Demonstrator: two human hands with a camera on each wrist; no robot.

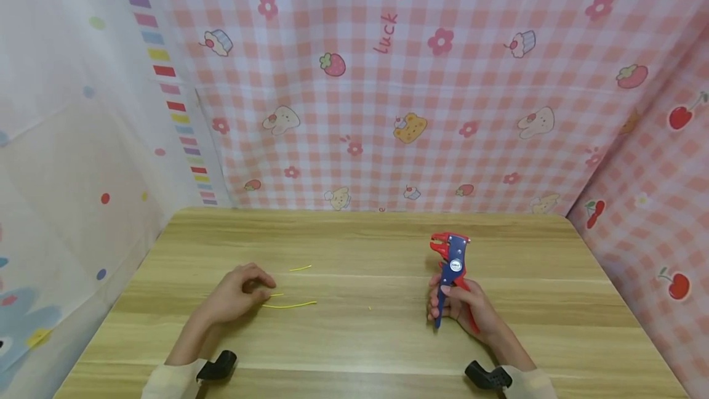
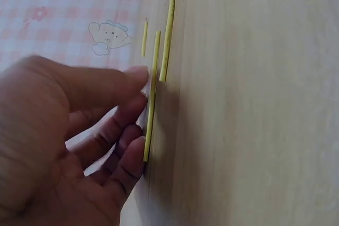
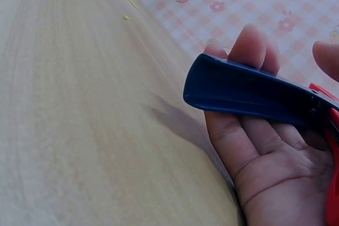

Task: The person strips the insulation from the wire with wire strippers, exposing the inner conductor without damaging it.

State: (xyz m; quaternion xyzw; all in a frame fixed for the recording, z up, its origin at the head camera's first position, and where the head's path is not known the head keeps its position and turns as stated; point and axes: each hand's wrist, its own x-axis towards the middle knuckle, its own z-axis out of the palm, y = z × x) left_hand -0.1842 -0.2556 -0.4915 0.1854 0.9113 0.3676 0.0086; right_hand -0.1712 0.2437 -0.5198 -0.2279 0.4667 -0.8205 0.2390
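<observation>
My right hand (image 1: 462,306) grips a blue and red wire stripper (image 1: 455,257), its red jaws pointing up and away above the table. In the right wrist view, fingers wrap around its blue handle (image 3: 249,91). My left hand (image 1: 238,294) is low over the table at the left, thumb and fingers bent. Its fingertips are at a yellow wire piece (image 2: 152,99), apparently touching it without a clear pinch. Beside it lies a longer yellow wire (image 1: 290,306); farther back is a short yellow wire piece (image 1: 301,268) with a thin bare end.
A tiny yellow scrap (image 1: 370,308) lies on the wooden table (image 1: 343,350) between the hands. A pink checked cloth (image 1: 376,109) hangs behind the table's back edge. More cloth hangs at both sides. Black wrist mounts (image 1: 218,366) sit at the sleeves.
</observation>
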